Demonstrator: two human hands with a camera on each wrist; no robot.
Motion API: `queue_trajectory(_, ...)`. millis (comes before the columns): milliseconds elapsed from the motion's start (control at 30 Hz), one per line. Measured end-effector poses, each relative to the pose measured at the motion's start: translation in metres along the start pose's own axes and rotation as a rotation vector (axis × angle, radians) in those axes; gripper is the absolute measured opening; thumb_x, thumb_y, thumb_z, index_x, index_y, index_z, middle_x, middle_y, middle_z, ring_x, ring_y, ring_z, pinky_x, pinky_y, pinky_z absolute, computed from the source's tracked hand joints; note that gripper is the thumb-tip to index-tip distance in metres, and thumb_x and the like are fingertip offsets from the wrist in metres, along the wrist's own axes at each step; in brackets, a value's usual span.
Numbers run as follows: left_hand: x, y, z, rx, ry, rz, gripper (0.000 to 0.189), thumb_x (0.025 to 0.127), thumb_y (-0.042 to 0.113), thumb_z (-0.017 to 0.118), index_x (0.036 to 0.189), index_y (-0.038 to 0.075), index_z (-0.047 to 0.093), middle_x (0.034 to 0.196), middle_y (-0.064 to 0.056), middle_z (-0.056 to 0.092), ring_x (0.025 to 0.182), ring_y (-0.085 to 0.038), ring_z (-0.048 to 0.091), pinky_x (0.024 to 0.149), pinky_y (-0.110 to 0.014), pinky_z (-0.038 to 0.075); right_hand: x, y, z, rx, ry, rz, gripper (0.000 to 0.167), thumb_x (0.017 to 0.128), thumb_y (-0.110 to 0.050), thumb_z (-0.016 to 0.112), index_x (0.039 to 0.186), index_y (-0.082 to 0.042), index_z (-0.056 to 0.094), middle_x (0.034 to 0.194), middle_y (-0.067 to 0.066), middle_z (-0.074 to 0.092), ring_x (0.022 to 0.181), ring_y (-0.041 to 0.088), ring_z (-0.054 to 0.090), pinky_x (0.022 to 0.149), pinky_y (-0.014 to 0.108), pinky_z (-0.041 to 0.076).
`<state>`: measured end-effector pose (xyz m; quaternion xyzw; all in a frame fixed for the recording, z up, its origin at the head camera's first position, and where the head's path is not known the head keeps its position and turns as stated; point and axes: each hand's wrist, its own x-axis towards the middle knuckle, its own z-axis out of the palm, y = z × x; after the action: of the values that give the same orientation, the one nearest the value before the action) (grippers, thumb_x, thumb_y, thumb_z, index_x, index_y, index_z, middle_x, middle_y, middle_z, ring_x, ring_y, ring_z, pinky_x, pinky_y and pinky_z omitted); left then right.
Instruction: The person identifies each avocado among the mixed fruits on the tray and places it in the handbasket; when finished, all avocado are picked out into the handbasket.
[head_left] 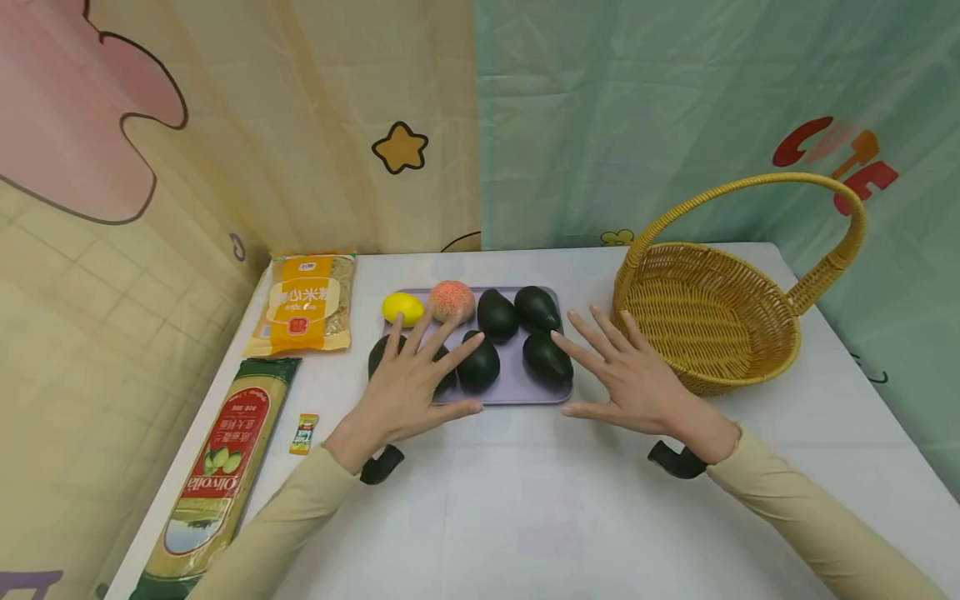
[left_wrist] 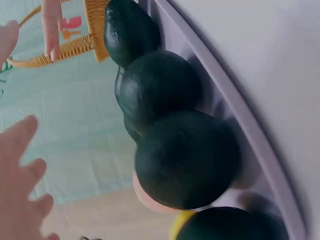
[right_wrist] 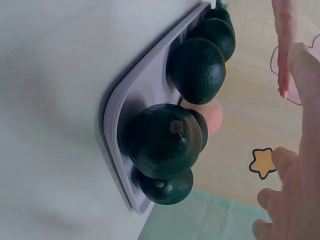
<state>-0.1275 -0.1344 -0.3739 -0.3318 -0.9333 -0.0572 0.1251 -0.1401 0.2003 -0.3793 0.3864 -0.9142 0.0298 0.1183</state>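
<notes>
Evidently, six dark green, smooth, pear-shaped avocados [head_left: 478, 367] sit on a shallow lilac rectangular tray [head_left: 512, 383], below and between the fingers of both hands. The left hand [head_left: 405, 387] hovers palm down over the tray's near left part, fingers spread, thumb pointing inward. The right hand [head_left: 637, 379] hangs beside the tray's right edge, its fingers likewise fanned apart; neither hand grips anything. Just beyond the left little fingertip lies a bright yellow, oval lemon [head_left: 402, 307], and past the left middle fingertip a round, speckled pinkish-orange fruit [head_left: 452, 297]. Right of the right fingers stands a golden-brown woven basket [head_left: 697, 312] with a tall arched handle. Left of the left fingers lie an orange-and-clear plastic food bag [head_left: 303, 300], a long red-labelled pasta packet [head_left: 225, 454] and a tiny green-and-yellow sachet [head_left: 303, 434].
</notes>
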Motion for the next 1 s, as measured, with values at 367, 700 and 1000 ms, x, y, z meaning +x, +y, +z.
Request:
queue_trajectory(367, -0.034, -0.025, 0.005, -0.196, 0.284, -0.268, 0.087, 0.079, 0.064, 0.063, 0.146, 0.014, 0.038, 0.147, -0.013, 0.037, 0.133, -0.033, 0.032, 0.108, -0.052, 0.024, 0.007, -0.003, 0.007, 0.125, 0.175, -0.021, 0.077, 0.088, -0.061, 0.052, 0.148, -0.016, 0.034, 0.150, 0.013, 0.033, 0.137, 0.032, 0.026, 0.108, 0.052, 0.023)
queue_trajectory(700, -0.068, -0.048, 0.016, -0.473, 0.105, -0.750, 0.099, 0.073, 0.058, 0.073, 0.149, 0.012, 0.029, 0.146, -0.021, 0.034, 0.129, -0.040, 0.032, 0.099, -0.064, 0.030, 0.016, -0.008, 0.018, 0.262, 0.316, 0.042, 0.065, 0.090, -0.053, 0.055, 0.137, -0.009, 0.050, 0.135, 0.011, 0.051, 0.122, 0.028, 0.047, 0.095, 0.049, 0.040)
queue_trajectory(1000, -0.076, -0.060, 0.042, -0.566, 0.014, -0.775, 0.102, 0.071, 0.053, 0.078, 0.148, 0.006, 0.031, 0.146, -0.021, 0.035, 0.132, -0.041, 0.027, 0.103, -0.061, 0.025, 0.023, -0.009, 0.028, 0.358, 0.354, 0.118, 0.056, 0.089, -0.040, 0.063, 0.133, -0.008, 0.053, 0.130, 0.007, 0.055, 0.118, 0.023, 0.051, 0.092, 0.043, 0.044)
